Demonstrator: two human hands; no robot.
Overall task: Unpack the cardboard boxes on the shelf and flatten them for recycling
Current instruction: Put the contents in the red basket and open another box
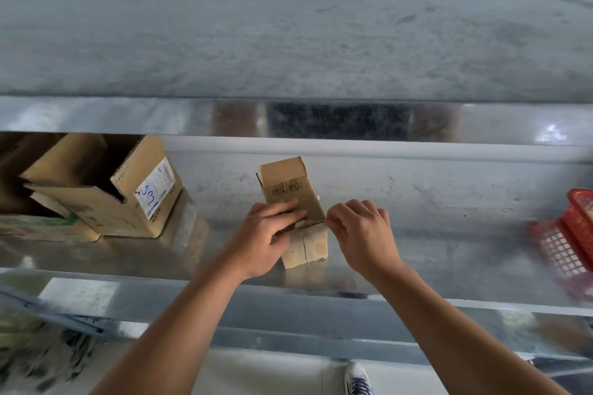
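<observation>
Shelving of bright sheet metal (417, 202) fills most of the view, and the small cardboard box (290, 184) sits on its middle deck, near the front edge, roughly at the centre. Well to the left of that box stands a large open carton (106, 202) with its flaps up and a white label (155, 191) bearing blue handwriting on the side turned toward the box; more cardboard lies behind and beside it. Well to the right of the box, at the frame edge, is a red plastic basket (564, 240), blurred. The small box itself is tilted, its long printed face turned up and its near end face showing a seam down the middle. The left hand (266, 234) grips the box from its left, fingers laid close together across the printed face, thumb tucked under. The right hand (359, 231) is at the box's right edge, fingers curled, thumb and forefinger pinched together at the corner crease; what they nip cannot be told. Below the box, on the floor, a shoe (357, 378) shows.
</observation>
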